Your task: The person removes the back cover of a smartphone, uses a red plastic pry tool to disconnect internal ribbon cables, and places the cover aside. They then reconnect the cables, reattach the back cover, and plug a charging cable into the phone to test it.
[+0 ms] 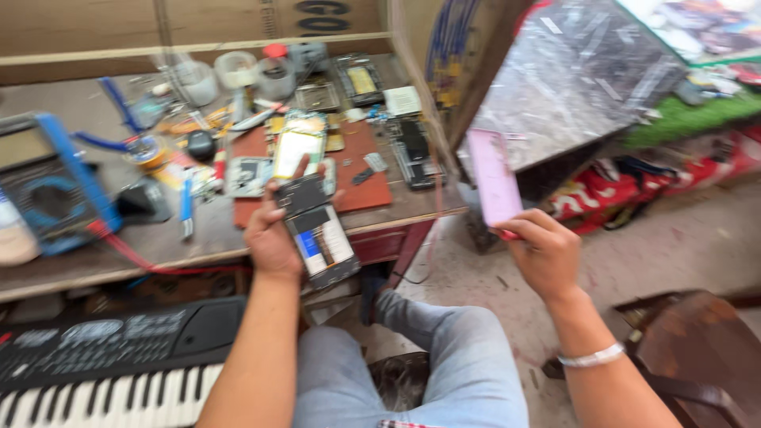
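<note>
Left hand gripping an opened smartphone with exposed black and white internals, right hand clasping a detached pink plastic phone back cover, cluttered wooden workbench behind

This is a small phone-repair workshop. A worn wooden tabletop is crowded with opened phones and loose phone parts, with a red work mat near its right edge. A blue-cased multimeter sits at the left edge, tape rolls and small tools along the back. A keyboard instrument stands below the front edge, above a stained concrete floor.
</note>
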Demonstrator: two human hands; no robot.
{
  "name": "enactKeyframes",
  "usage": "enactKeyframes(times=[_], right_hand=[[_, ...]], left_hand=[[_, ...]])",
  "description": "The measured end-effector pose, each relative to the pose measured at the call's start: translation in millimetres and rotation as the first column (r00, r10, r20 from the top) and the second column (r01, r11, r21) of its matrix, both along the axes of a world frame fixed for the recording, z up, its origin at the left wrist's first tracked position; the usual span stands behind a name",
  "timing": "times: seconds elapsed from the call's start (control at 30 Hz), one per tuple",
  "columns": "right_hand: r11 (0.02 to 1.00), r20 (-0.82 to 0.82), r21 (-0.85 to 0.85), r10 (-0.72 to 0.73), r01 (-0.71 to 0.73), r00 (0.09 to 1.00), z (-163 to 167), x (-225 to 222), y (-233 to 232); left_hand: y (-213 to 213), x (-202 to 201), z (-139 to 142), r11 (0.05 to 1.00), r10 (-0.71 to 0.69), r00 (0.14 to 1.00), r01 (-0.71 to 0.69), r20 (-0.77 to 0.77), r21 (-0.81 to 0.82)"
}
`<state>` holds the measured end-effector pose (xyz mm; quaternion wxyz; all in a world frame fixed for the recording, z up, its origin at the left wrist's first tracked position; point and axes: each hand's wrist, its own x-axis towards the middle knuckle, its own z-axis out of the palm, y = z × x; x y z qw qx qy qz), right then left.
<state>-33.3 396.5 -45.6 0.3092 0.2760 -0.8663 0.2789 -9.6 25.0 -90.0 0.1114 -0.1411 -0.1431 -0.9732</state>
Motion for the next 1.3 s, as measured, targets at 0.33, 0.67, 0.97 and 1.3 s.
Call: enactKeyframes(times=[0.33,0.67,0.97,1.3], right_hand=[[0.991,0.017,0.116,-0.063,0.060,0.998,-15.8,-48.3,17.2],[0.989,0.052,0.101,-0.111,0.105,0.993,-18.7,-80.2,19.0],[0.990,0.219,-0.141,0.043,-0.012,0.975,1.5,-61.9,-43.3],[0.932,0.251,0.168,0.274,-0.321,0.928,4.5,-95.0,-158.4]], left_hand=[[7.9,-1.7,5.5,0.999,-0.015,0.999,0.016,0.029,-0.028],[9.8,-2.0,4.4,0.999,0.021,0.999,-0.019,0.049,-0.047],[4.8,-4.3,-3.5,1.000,-0.014,1.000,0.014,0.007,-0.007],[1.7,-3.5,-6.2,1.000,-0.024,1.000,0.024,-0.008,0.005]])
